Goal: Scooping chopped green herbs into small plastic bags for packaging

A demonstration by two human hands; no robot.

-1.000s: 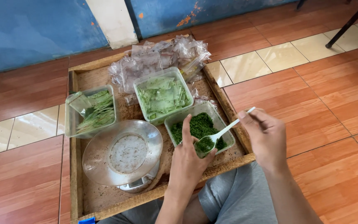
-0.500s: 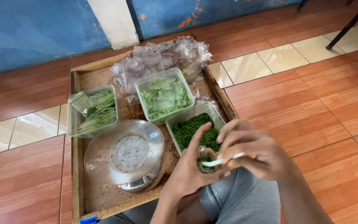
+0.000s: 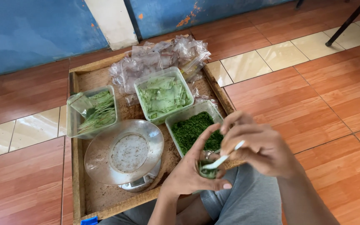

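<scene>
My left hand (image 3: 192, 175) holds a small clear plastic bag (image 3: 207, 166) with some green powder in it, just in front of the wooden tray (image 3: 78, 191). My right hand (image 3: 259, 146) grips a small white spoon (image 3: 222, 157) whose tip is at the mouth of the bag. Right behind my hands stands a clear tub of dark green powder (image 3: 192, 129). A kitchen scale with a round clear bowl (image 3: 123, 152) sits to the left of my left hand.
Two more clear tubs hold filled green packets, one in the middle (image 3: 163, 96) and one at the left (image 3: 91, 110). A heap of empty clear bags (image 3: 163, 56) lies at the tray's far edge. A blue wall (image 3: 30, 33) rises behind; a dark furniture leg (image 3: 346, 21) stands far right.
My right hand has brought the spoon from the powder tub toward me, down to the small bag in my left hand, which also drew back from the tub.
</scene>
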